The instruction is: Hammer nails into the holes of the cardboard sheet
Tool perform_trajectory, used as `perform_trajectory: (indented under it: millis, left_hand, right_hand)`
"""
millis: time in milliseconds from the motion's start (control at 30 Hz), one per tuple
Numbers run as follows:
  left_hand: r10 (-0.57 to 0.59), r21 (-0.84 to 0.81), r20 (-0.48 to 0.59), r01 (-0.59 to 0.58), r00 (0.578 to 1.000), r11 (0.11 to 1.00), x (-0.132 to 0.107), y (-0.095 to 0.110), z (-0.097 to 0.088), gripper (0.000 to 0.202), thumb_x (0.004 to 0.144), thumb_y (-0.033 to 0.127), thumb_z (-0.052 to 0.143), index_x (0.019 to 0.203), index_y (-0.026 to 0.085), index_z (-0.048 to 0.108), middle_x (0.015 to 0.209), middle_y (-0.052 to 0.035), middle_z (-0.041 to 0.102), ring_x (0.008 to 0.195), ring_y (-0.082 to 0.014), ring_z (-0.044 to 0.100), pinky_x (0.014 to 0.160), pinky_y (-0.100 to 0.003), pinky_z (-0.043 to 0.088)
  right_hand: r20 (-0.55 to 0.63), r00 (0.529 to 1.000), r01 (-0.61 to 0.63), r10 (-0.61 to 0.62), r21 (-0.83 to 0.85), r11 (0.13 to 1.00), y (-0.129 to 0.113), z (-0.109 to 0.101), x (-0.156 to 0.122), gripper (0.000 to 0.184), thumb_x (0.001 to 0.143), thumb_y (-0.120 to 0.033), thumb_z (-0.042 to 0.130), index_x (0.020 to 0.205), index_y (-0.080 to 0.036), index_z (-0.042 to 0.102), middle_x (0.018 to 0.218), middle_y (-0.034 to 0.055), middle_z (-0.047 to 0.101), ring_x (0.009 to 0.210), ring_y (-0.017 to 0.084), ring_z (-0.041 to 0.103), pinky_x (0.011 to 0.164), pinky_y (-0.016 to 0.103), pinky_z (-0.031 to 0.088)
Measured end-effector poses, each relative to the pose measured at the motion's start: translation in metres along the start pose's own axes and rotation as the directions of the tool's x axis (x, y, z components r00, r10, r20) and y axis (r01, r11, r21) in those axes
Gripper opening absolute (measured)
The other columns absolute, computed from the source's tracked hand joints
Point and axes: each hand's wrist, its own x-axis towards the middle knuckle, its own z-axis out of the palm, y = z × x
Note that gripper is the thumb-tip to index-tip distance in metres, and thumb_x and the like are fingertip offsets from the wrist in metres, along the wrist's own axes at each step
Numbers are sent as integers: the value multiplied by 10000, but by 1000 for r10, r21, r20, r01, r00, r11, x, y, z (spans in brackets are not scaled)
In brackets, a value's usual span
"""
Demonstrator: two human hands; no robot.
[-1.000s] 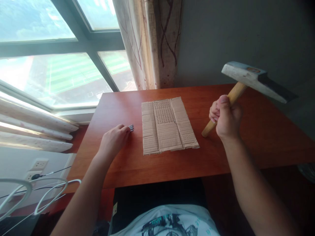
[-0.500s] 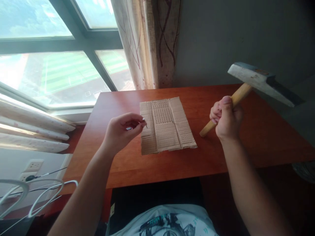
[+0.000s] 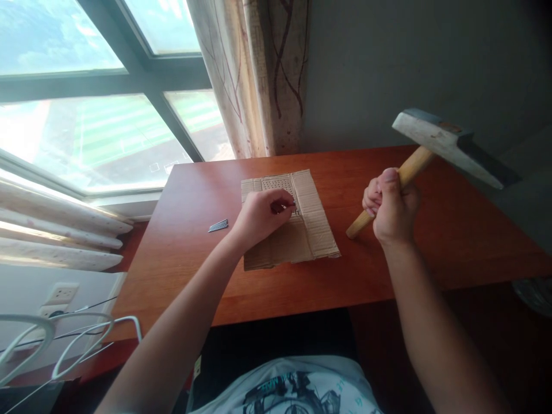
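My left hand (image 3: 265, 215) is over the cardboard sheet (image 3: 317, 213), thumb and forefinger pinched on a small nail near the lower right of a grid of dots or holes (image 3: 278, 184). The nail is mostly hidden by the fingers, and I cannot tell whether its tip touches the cardboard. To the left of the sheet lies a small row of several nails (image 3: 218, 225). My right hand (image 3: 392, 207) is wrapped round the wooden handle of a hammer (image 3: 444, 138), held up right of the cardboard with its metal head high and pointing away.
The reddish wooden table (image 3: 276, 299) stretches out to the right. Behind it hang a patterned curtain (image 3: 254, 86) and a grey wall (image 3: 388, 63). A window (image 3: 112, 138) is at the left, with white cables (image 3: 86, 322) and a wall socket (image 3: 62, 293) below.
My left hand has moved right from the sheet's left edge onto the dotted grid, uncovering the row of nails on the table. The right hand still holds the hammer raised, nearly unmoved.
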Motion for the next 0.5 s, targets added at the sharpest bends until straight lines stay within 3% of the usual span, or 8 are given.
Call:
perform_trajectory:
  millis: [500]
  left_hand:
    - [20,32,-37,-19,999,999,-4,0,0,33,798,171,667,815,164,695,736,7,711,619,-80,599,599,-187,483]
  right_hand:
    - [7,1000,17,-18,43,999,1,0,1,580,852,-666,573,584,-233,296,471,-79,261,356,55,240,335,241,175]
